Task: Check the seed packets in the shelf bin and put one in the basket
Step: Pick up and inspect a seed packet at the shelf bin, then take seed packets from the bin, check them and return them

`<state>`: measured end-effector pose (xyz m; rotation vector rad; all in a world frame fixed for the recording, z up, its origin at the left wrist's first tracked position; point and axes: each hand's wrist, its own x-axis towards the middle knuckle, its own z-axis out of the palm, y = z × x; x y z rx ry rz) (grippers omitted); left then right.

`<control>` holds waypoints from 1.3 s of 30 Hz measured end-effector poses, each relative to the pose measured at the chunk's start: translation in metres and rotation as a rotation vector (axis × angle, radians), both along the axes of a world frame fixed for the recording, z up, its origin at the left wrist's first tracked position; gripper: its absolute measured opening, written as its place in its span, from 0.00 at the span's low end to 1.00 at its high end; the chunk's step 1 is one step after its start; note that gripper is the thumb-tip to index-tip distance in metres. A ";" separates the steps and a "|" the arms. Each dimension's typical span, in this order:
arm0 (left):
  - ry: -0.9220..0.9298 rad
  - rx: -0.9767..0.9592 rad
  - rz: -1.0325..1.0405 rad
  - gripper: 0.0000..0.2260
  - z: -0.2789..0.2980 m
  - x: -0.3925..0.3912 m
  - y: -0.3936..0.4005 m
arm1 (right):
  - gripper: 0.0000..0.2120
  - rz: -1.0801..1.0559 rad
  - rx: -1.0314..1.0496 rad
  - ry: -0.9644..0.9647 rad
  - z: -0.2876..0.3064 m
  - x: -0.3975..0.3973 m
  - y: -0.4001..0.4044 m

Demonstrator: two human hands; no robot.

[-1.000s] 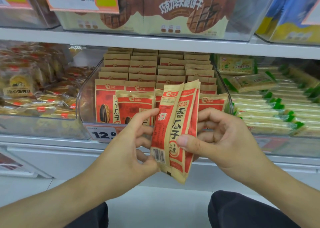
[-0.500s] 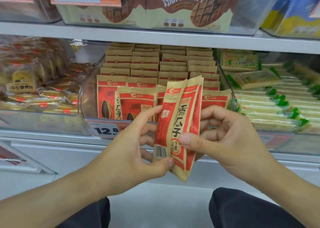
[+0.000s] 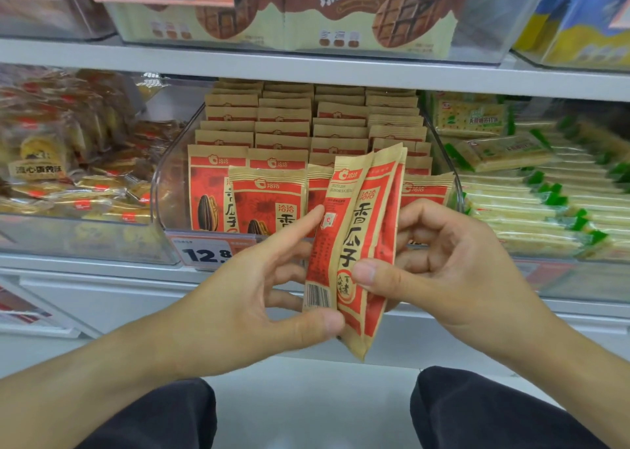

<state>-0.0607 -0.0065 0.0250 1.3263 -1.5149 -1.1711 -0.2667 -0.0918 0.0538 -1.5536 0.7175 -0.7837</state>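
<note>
1. Status. You hold two seed pkts (image 3: 354,244), face to face, upright w/ a slight tilt, in front of the clear shelf bin (image 3: 160,189). Right hand (image 3: 453,271): thumb pressed across the front pkt at lower mid-height, fingers curled round the back. Left hand (image 3: 245,298): thumb pinching the bottom-left corner by the barcode, index finger extended along the left edge, other fingers loosely bent behind. Neither hand is spread wide; both have hold of the pkts.

2. Handling (judged). Pkts look like kraft paper, light, semi-stiff when flat, loose contents inside. Expect the fill to settle low, so the bottom is bulkier than the sealed top. Surface looks matte, so low slip risk. Paper creases easily; avoid hard squeeze.

3. Grip pts. Take one pkt by the flat sealed top or side edge, thumb opposite fingers. To separate the pair, slide w/ the left thumb while the right hand keeps the other.

4. Basket: not in view. More pkts stand in rows in the bin behind.
</note>
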 end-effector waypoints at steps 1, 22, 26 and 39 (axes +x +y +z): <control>0.009 -0.003 -0.025 0.47 0.001 -0.001 0.002 | 0.15 0.002 -0.011 0.011 0.001 0.000 0.001; -0.054 0.018 -0.069 0.18 0.020 0.048 0.011 | 0.11 0.210 -0.390 0.076 0.016 -0.006 0.008; -0.172 -0.288 0.270 0.19 0.023 0.068 0.013 | 0.32 0.178 -0.416 0.437 -0.010 -0.005 0.002; -0.110 -0.462 0.700 0.26 0.023 0.113 0.015 | 0.17 -0.037 -1.144 0.227 0.023 0.134 -0.008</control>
